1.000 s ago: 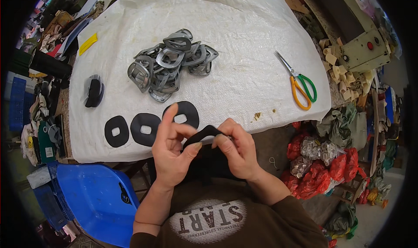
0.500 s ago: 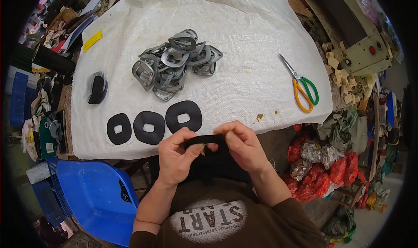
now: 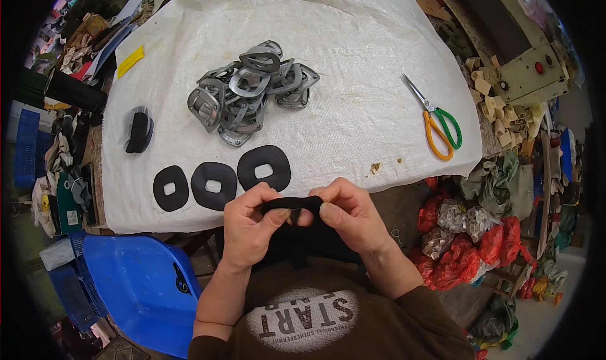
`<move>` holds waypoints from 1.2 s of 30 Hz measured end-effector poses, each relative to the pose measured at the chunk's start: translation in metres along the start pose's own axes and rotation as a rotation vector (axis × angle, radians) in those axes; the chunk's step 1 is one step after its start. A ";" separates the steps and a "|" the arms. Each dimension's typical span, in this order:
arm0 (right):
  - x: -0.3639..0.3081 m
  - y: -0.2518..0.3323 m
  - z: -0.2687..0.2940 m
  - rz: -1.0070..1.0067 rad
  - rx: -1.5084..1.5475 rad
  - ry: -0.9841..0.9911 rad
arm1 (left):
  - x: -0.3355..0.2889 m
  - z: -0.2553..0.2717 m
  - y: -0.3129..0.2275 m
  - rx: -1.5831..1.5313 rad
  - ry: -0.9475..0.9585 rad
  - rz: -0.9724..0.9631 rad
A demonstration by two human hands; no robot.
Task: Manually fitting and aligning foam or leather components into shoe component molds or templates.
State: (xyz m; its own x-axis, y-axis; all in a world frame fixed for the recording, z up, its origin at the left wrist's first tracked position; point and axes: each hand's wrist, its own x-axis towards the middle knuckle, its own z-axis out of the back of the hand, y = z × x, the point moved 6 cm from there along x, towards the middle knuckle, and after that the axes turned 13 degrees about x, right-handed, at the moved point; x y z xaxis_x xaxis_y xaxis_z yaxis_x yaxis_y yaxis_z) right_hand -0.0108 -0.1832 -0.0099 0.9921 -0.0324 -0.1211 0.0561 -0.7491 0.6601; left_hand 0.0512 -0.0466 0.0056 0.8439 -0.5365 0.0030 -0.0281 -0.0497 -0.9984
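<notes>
Just off the table's near edge, my left hand (image 3: 249,230) and my right hand (image 3: 350,218) pinch a black ring-shaped pad (image 3: 290,203) between thumbs and fingers. The pad is seen nearly edge-on, with a hand at each end; my fingers cover parts of it. Beyond my hands, three similar flat black pads lie in a row: the left pad (image 3: 181,199), the middle pad (image 3: 213,203) and the right pad (image 3: 281,164), each with a squarish hole. A pile of grey plastic ring frames (image 3: 243,88) sits farther back on the white sheet (image 3: 353,139).
Scissors (image 3: 437,142) with orange and green handles lie at the right. At the left are a clear bag with black pieces (image 3: 138,132) and a yellow strip (image 3: 130,61). A blue tub (image 3: 136,297) stands lower left. Red bags (image 3: 457,262) sit lower right, below a machine (image 3: 536,79).
The held pad has turned slightly and looks flatter and more edge-on. My right thumb has shifted along it. The whole view has moved a little; the items on the table stay put.
</notes>
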 end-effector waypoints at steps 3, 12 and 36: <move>-0.002 0.000 -0.005 0.035 0.048 0.013 | 0.000 -0.001 0.001 0.033 0.012 0.027; -0.001 0.002 -0.011 0.124 0.041 0.020 | 0.003 0.004 -0.002 0.052 0.058 -0.048; 0.002 -0.008 -0.024 -0.144 0.477 0.192 | 0.002 0.003 -0.011 0.130 0.045 -0.222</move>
State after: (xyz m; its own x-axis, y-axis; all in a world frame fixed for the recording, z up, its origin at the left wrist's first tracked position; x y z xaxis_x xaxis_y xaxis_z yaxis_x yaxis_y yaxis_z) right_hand -0.0061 -0.1608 0.0024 0.9832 0.1813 -0.0186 0.1807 -0.9559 0.2314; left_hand 0.0547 -0.0440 0.0167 0.7969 -0.5614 0.2229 0.2272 -0.0633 -0.9718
